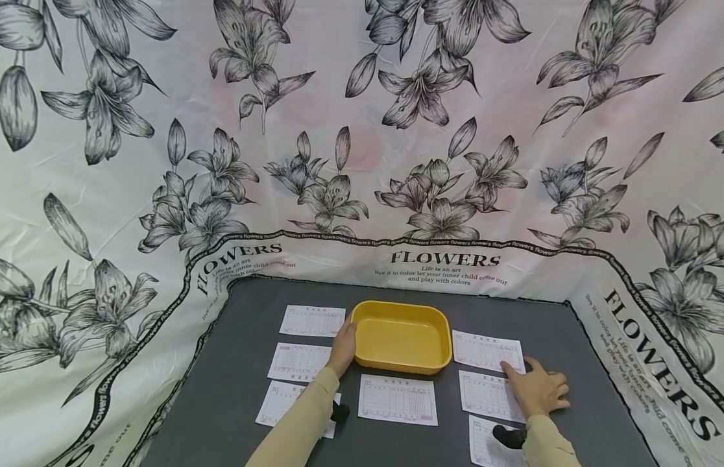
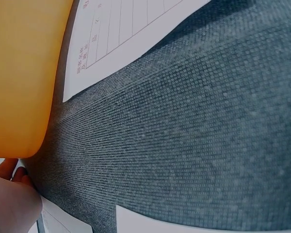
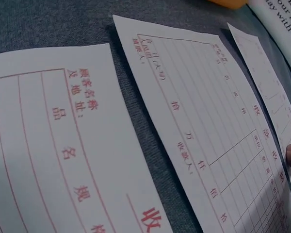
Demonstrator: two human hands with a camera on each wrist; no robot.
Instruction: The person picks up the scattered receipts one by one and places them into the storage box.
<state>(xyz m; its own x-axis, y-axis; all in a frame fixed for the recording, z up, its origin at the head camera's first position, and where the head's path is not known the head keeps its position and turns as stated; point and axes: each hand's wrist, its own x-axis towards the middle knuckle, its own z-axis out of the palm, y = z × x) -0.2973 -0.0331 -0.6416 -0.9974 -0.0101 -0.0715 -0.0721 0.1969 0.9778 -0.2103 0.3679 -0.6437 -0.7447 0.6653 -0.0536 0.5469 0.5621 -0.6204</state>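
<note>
My left hand holds a yellow plastic basin by its left side, near the back of the dark table. In the left wrist view, the fingers sit at the lower end of the basin's wall. My right hand lies to the right of the basin, fingers spread and palm down. Its thumb touches the lower edge of the farthest receipt slip in the right-hand column. Below that slip lie a middle receipt slip and a nearer one, partly covered by the right wrist's camera.
On the left, a column holds a far slip, a middle slip and a near slip, partly behind my left forearm. Another slip lies in front of the basin. Flower-printed white cloth surrounds the grey tabletop.
</note>
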